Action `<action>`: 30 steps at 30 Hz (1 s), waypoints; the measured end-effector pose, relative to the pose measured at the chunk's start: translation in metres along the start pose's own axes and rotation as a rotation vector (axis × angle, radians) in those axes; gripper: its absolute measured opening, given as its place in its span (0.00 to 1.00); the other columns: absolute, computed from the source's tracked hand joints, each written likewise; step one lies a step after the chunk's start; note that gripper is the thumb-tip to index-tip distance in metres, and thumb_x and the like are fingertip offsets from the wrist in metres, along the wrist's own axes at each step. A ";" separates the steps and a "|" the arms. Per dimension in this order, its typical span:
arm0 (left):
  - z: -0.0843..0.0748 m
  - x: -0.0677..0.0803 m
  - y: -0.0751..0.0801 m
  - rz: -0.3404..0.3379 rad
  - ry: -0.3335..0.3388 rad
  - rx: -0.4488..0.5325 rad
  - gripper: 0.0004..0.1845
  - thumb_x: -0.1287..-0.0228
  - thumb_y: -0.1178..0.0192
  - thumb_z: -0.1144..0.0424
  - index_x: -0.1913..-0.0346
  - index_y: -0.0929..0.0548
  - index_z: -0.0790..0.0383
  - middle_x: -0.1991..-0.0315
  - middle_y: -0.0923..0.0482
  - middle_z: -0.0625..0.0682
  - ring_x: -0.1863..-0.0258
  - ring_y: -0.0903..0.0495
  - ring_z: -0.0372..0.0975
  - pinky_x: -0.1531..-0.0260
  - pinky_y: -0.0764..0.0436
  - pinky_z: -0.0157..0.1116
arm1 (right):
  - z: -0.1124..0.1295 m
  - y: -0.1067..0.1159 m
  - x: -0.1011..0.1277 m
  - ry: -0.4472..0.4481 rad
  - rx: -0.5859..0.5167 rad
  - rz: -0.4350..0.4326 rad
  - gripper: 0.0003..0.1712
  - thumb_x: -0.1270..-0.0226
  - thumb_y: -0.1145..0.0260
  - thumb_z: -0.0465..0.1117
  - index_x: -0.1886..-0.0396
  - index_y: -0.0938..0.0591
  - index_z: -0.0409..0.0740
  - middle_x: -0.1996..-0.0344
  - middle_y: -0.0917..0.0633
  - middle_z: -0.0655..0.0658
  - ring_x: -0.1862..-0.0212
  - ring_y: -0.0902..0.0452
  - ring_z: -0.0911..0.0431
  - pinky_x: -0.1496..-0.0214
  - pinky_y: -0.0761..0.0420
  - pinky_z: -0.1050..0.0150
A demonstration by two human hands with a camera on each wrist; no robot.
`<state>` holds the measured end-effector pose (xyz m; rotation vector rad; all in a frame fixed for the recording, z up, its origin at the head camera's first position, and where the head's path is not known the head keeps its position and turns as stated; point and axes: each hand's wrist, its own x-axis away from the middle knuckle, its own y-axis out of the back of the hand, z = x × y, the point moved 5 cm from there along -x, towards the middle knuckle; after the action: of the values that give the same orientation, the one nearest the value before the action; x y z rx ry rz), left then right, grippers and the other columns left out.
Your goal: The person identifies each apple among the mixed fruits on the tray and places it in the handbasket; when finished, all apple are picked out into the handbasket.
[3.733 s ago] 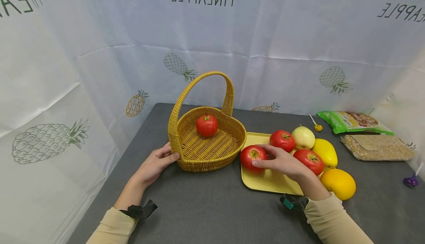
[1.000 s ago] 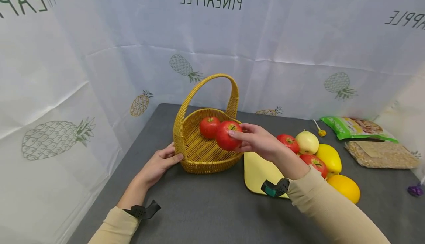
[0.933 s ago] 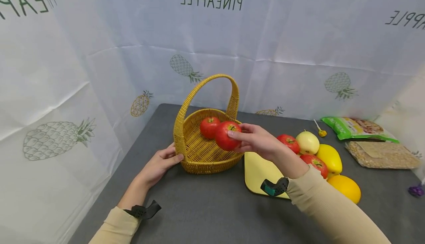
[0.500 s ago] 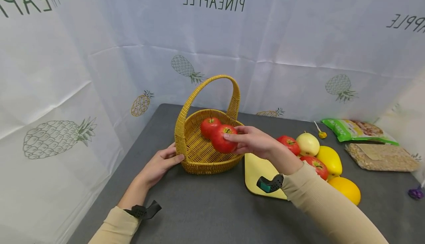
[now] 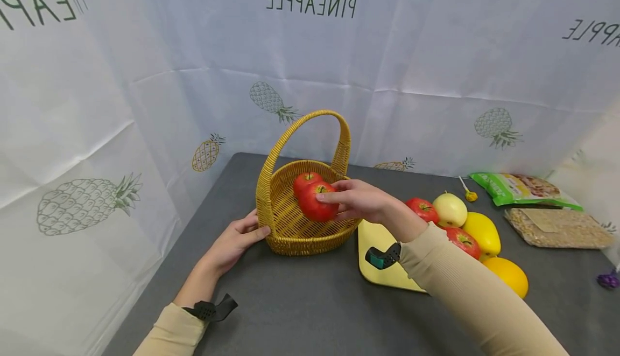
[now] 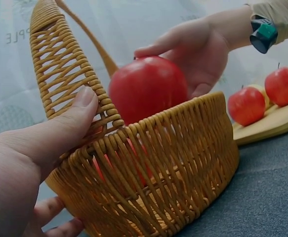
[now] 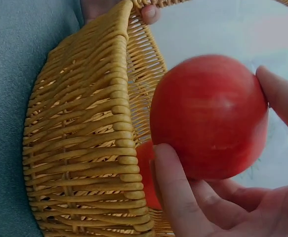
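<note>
In my right hand (image 5: pixel 358 201) is a red apple (image 5: pixel 317 202), gripped between thumb and fingers just inside the basket's opening. The right wrist view shows this apple (image 7: pixel 210 116) at the level of the woven rim. A second red apple (image 5: pixel 306 180) lies in the yellow wicker basket (image 5: pixel 310 246), partly hidden behind the held one. My left hand (image 5: pixel 237 242) holds the basket's left side. Its thumb (image 6: pixel 79 111) presses at the foot of the handle (image 6: pixel 67 64), while the other fingers sit lower on the wall.
Right of the basket, a yellow tray (image 5: pixel 385 275) bears more red apples (image 5: pixel 462 242), a pale green fruit (image 5: pixel 449 209) and a yellow fruit (image 5: pixel 483 233). An orange-yellow fruit (image 5: pixel 507 275) lies nearby. Two packets (image 5: pixel 557 228) are farther right. A patterned curtain (image 5: pixel 411 49) stands behind.
My right hand has picked up the apple from the tray and carried it left over the basket, lately moving slightly left and down. The left hand keeps its hold on the basket.
</note>
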<state>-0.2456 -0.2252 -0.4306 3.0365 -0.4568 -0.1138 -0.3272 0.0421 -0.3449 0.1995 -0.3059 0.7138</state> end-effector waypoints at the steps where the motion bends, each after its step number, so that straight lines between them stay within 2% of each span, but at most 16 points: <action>1: 0.000 0.000 0.000 -0.001 0.002 -0.001 0.27 0.26 0.37 0.60 0.30 0.25 0.71 0.18 0.53 0.51 0.19 0.58 0.47 0.37 0.34 0.27 | 0.000 0.000 -0.002 0.000 0.005 0.007 0.38 0.28 0.31 0.48 0.28 0.35 0.35 0.39 0.22 0.35 0.47 0.16 0.45 0.42 0.19 0.51; 7: -0.001 0.000 -0.001 0.015 -0.011 0.010 0.27 0.25 0.38 0.60 0.30 0.26 0.72 0.18 0.53 0.52 0.19 0.59 0.47 0.37 0.33 0.28 | 0.001 -0.001 -0.009 -0.005 0.020 0.023 0.38 0.29 0.31 0.48 0.29 0.34 0.33 0.40 0.21 0.35 0.49 0.15 0.46 0.40 0.20 0.48; 11: -0.001 0.000 -0.001 0.013 -0.008 0.006 0.27 0.25 0.37 0.60 0.30 0.25 0.71 0.18 0.53 0.52 0.19 0.59 0.48 0.30 0.38 0.41 | 0.001 -0.001 -0.016 -0.027 0.019 0.036 0.35 0.28 0.31 0.46 0.30 0.32 0.33 0.42 0.20 0.35 0.49 0.15 0.46 0.40 0.20 0.49; 14: -0.001 0.000 -0.001 0.002 -0.002 0.008 0.27 0.25 0.37 0.59 0.30 0.25 0.70 0.18 0.53 0.52 0.19 0.59 0.48 0.28 0.43 0.50 | 0.002 -0.002 -0.022 -0.037 0.039 0.054 0.35 0.27 0.32 0.47 0.30 0.32 0.32 0.42 0.19 0.35 0.48 0.16 0.47 0.41 0.20 0.50; 16: 0.000 0.000 -0.002 0.004 -0.004 0.005 0.27 0.25 0.37 0.59 0.29 0.25 0.70 0.18 0.53 0.51 0.19 0.59 0.48 0.28 0.42 0.48 | 0.002 -0.002 -0.025 -0.044 0.067 0.052 0.36 0.27 0.31 0.47 0.30 0.32 0.33 0.42 0.20 0.36 0.48 0.16 0.47 0.41 0.19 0.51; 20: 0.001 0.000 -0.002 0.009 -0.009 -0.003 0.27 0.25 0.37 0.59 0.30 0.25 0.69 0.18 0.52 0.51 0.19 0.59 0.47 0.33 0.36 0.33 | 0.001 -0.002 -0.032 -0.062 0.104 0.032 0.38 0.30 0.29 0.48 0.29 0.33 0.36 0.41 0.21 0.37 0.47 0.17 0.47 0.41 0.19 0.51; 27: 0.001 0.001 0.000 -0.003 -0.009 -0.010 0.27 0.25 0.37 0.60 0.30 0.25 0.69 0.18 0.52 0.52 0.19 0.58 0.48 0.31 0.37 0.38 | 0.005 -0.009 -0.042 -0.073 0.096 0.058 0.35 0.31 0.27 0.47 0.32 0.29 0.36 0.42 0.20 0.37 0.46 0.18 0.47 0.36 0.24 0.46; 30: 0.001 0.000 0.000 0.000 -0.011 -0.016 0.27 0.25 0.37 0.60 0.30 0.25 0.69 0.18 0.51 0.51 0.19 0.58 0.47 0.33 0.36 0.33 | 0.008 -0.011 -0.044 -0.083 0.091 0.058 0.35 0.31 0.27 0.47 0.33 0.28 0.36 0.42 0.20 0.37 0.46 0.18 0.47 0.36 0.24 0.44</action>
<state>-0.2459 -0.2247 -0.4313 3.0212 -0.4548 -0.1337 -0.3532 0.0048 -0.3529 0.3083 -0.3596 0.7789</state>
